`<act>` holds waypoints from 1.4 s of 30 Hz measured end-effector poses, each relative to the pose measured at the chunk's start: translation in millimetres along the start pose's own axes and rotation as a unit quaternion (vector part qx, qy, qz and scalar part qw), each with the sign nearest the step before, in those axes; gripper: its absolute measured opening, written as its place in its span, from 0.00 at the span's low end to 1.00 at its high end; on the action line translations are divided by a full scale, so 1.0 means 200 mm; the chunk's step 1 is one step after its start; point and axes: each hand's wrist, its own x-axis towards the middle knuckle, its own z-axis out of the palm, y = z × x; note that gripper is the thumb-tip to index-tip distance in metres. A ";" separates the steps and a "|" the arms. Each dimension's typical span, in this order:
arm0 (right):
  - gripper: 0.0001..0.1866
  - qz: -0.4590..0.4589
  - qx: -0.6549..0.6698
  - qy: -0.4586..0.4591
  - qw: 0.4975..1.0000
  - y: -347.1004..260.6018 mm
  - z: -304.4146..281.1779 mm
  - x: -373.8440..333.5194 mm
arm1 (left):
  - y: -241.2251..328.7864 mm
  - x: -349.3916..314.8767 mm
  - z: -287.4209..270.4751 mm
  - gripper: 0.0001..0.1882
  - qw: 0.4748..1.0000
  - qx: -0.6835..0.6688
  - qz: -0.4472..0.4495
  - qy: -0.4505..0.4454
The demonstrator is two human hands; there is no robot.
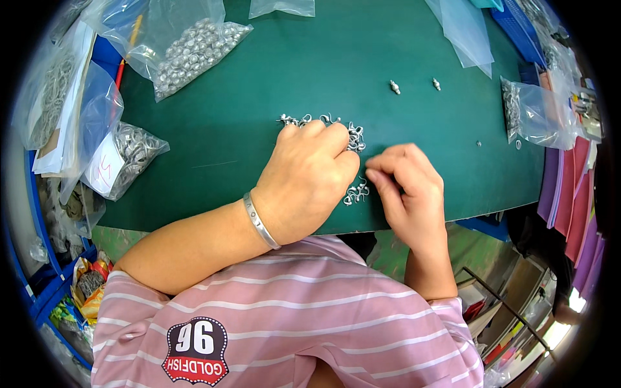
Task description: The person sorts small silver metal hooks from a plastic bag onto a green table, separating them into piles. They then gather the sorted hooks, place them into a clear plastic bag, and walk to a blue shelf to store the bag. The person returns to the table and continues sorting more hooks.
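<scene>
My left hand [304, 178], a metal bangle on its wrist, lies knuckles up with fingers curled under at the near edge of a pile of small silver-grey metal hooks [355, 137]. It covers part of that pile, and its fingertips are hidden. To its right my right hand [414, 191] has thumb and forefinger pinched together; anything between them is too small to make out. Between the hands, nearer to me, sits a smaller cluster of the same hooks [356, 194], apart from the main pile. All of this rests on a green tabletop [213, 155].
Clear bags of metal parts [197, 55] [132, 152] stand on the left, beside papers. Two small metal pieces [395, 87] [436, 84] lie at the far right, and a ring [518, 145] near another bag of parts [511, 110]. A blue basket [517, 26] is at the far right corner.
</scene>
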 end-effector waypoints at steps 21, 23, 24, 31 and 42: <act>0.08 0.196 0.343 0.036 0.918 -0.03 0.01 -0.08 | 0.01 -0.13 -0.06 0.11 0.995 -0.093 -0.012 -0.030; 0.09 0.180 0.334 0.036 0.925 -0.02 0.01 -0.08 | 0.01 -0.13 -0.05 0.11 0.995 -0.091 -0.015 -0.026; 0.09 0.172 0.329 0.037 0.928 -0.02 0.01 -0.09 | 0.01 -0.13 -0.05 0.11 0.995 -0.094 -0.016 -0.022; 0.09 0.183 0.404 0.037 0.895 -0.02 0.01 -0.10 | 0.01 -0.13 -0.04 0.11 0.995 -0.096 -0.013 -0.009; 0.06 0.200 0.439 -0.017 0.876 -0.07 0.03 -0.11 | 0.03 -0.12 -0.03 0.07 0.977 -0.206 -0.041 0.047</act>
